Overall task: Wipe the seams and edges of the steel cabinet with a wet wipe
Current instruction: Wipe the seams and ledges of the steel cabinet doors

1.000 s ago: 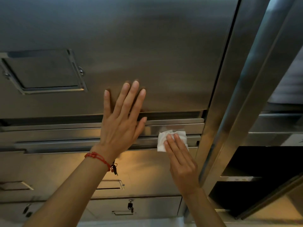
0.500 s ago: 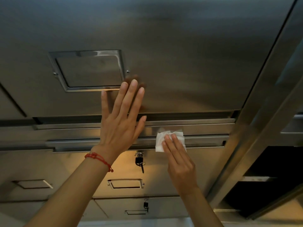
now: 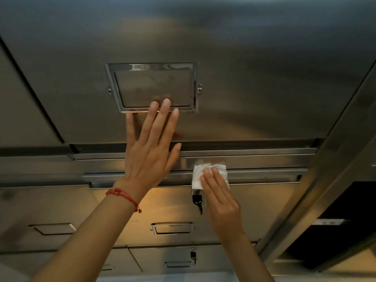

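Right hand: the right hand [image 3: 220, 202] lies nearest, fingers straight and together, pressing the wet wipe [image 3: 209, 176] flat against the steel; nothing is curled round it, the cloth is held only by fingertip pressure.
Wet wipe: a folded white pad on the horizontal rail [image 3: 264, 171] between the upper door and the drawer front below, just above the key [image 3: 197, 200] hanging in its lock.
Change: over the last second the wipe has travelled leftward along the rail, away from the right-hand upright [image 3: 329, 180], and now sits over the lock where earlier it was close to the rail's right end; the view has swung left with it.
Meaning: my reading is that the right stretch of this seam has been covered and the pass is working toward the middle; the part under and beyond the left hand looks not yet reached.
Left hand: the left hand [image 3: 150, 151] is spread wide open, palm flat on the steel cabinet [image 3: 264, 88] and straddling the dark seam, gripping nothing; it appears to serve as a brace.
Left fingertips: they now overlap the lower edge of the label holder [image 3: 152, 86], whereas a second ago they lay on plain door to the right of it.
Wrist: a red string bracelet [image 3: 122, 195] sits on the left wrist.
Below: lower drawers carry recessed pulls [image 3: 173, 227] and a second key [image 3: 193, 256].
Next: the left hand probably has to shift for the wipe to go on leftward.
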`<state>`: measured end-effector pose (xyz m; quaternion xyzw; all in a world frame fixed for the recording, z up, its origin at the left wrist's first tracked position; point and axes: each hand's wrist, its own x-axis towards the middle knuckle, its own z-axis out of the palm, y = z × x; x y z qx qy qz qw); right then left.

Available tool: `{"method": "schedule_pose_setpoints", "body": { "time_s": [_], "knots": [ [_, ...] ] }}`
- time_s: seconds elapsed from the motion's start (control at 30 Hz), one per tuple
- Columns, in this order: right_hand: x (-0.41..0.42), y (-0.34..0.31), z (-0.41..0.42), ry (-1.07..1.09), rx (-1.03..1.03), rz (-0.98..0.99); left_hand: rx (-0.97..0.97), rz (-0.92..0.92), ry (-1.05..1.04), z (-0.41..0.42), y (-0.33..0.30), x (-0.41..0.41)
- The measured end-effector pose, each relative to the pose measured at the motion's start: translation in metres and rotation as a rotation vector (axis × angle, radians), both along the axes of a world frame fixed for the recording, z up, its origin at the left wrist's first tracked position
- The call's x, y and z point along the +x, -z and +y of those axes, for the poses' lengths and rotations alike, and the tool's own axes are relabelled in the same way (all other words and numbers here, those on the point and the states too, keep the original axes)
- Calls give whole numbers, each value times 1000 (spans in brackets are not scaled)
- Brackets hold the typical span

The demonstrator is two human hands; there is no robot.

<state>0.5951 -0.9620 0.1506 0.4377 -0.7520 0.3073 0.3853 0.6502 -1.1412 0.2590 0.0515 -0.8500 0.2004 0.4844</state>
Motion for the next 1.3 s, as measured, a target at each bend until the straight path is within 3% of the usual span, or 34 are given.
{"method": "schedule_pose_setpoints", "body": {
  "time_s": [0.37,1.3],
  "knots": [
    [36,-6,-46,-14,41,-51,5,-9,5,-39,0,26],
    [82,9,-149,-96,-53,133,14,-66,-13,-97,11,67]
  ]
}}
